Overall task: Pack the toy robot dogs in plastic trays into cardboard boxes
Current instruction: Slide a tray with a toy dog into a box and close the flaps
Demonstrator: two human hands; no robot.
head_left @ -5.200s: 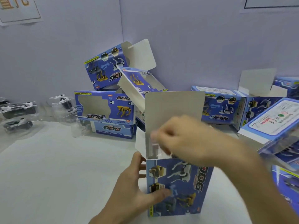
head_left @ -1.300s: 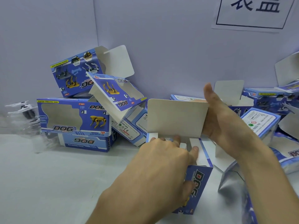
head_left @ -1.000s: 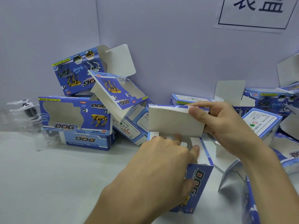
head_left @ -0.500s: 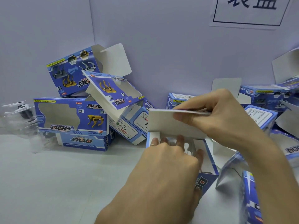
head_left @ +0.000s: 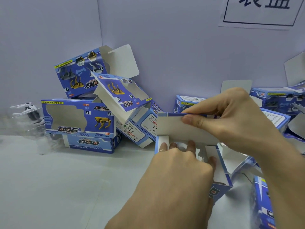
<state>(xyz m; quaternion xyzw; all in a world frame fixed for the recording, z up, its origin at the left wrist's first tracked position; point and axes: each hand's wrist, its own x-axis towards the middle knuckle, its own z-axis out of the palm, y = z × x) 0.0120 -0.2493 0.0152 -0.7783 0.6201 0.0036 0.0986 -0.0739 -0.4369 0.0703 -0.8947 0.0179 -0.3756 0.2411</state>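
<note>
The lid flap [head_left: 171,128], upright a second ago, now folds at the box's [head_left: 217,190] twelve o'clock. The right hand [head_left: 231,119] pinches its crease and the left hand [head_left: 178,176] grips the box; closing looks near.

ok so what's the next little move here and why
Probably swing the lid flap down over the opening and tuck its creased edge in. The right hand pinches that flap at its folded blue edge, above the open top of the box, while the left hand grips the box with fingers over the opening; they would likely need to slide out first.
</note>
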